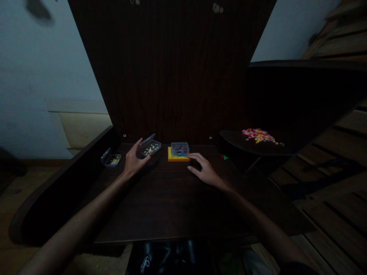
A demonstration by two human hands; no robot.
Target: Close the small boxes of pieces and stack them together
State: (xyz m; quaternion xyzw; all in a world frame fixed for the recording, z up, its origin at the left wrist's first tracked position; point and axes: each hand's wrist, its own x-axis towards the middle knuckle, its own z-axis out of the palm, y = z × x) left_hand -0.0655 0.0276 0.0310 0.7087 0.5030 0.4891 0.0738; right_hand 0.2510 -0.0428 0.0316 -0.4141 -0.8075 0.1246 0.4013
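My left hand (134,160) grips a small clear plastic box (157,146) between thumb and fingers. The box's lid stands raised, and small pale pieces lie scattered inside. In the middle of the dark desk, a closed clear plastic box (180,148) rests on a flat yellow-orange block (173,159). My right hand (204,170) is at the right edge of that block, its fingers stretched out and thumb apart. The fingertips are close to the block's right corner; whether they touch it I cannot tell.
At the left, another small box (111,160) stands with its lid up and yellow pieces inside. Many pink and yellow bits (259,135) lie heaped on a raised side shelf (235,139). Small green and red bits (224,157) lie below it. A raised side panel (71,179) borders the desk.
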